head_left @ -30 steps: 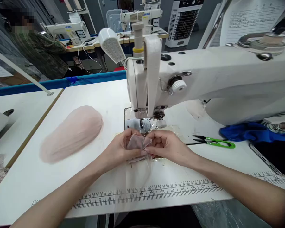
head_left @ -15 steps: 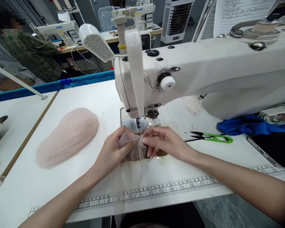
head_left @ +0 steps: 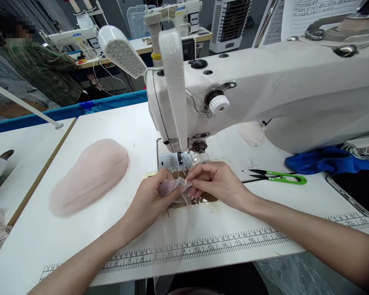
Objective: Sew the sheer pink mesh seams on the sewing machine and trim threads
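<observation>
"Bunched lower than half a second ago: see sheer fabric point(head_left: 168, 187). Gripped?"

"Pinched by left hand point(head_left: 150, 192), then at its right edge by right hand point(head_left: 219, 184); equally near both, trailing lengthwise toward the front edge."

"Over what?"

"Over white table point(head_left: 113, 123), just before sewing machine point(head_left: 264, 88), with room between pink piece point(head_left: 90, 176) and green snips point(head_left: 284, 178)."

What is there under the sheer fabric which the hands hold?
Where the sheer fabric hangs, the white table and printed ruler show through. Its bunched folds hide what is directly beneath.
</observation>
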### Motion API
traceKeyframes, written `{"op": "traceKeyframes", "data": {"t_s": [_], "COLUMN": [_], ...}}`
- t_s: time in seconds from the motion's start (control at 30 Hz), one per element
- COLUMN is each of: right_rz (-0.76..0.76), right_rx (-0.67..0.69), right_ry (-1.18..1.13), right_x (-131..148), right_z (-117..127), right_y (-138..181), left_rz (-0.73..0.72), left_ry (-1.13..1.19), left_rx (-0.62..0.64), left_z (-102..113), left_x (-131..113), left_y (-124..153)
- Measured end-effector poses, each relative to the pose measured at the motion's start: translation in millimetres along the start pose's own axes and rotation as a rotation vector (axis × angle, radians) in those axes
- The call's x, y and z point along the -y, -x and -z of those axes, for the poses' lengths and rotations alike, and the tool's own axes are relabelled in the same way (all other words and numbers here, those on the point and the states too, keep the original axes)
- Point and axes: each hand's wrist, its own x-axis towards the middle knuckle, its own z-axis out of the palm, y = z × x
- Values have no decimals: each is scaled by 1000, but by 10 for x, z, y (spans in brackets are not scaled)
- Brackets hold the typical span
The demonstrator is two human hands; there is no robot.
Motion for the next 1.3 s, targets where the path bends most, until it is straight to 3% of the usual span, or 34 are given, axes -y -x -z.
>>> {"op": "traceKeyframes", "data": {"t_s": [0.13,0.37,0.57,0.83,1.3], "right_rz": [53,310,375,479,665], "right_rx": [3,-96,-68,-97,-36], "right_ry": [29,298,324,476,571], "right_x": [-17,-40,-53,-7,-73], "right_z": [-11,-27,-49,-69,-64], "right_y": [11,28,70,93,83], "left_rz": [-101,-95,-293,-540,-581], "left_ry": [-105,-82,-133,-239,-271], "left_rx": [-66,-89,-60,-230,-257], "left_z": [2,30,38,12,-8], "left_x": [3,43,50,55,2], "left_y": [17,-20,-19,-10,6]}}
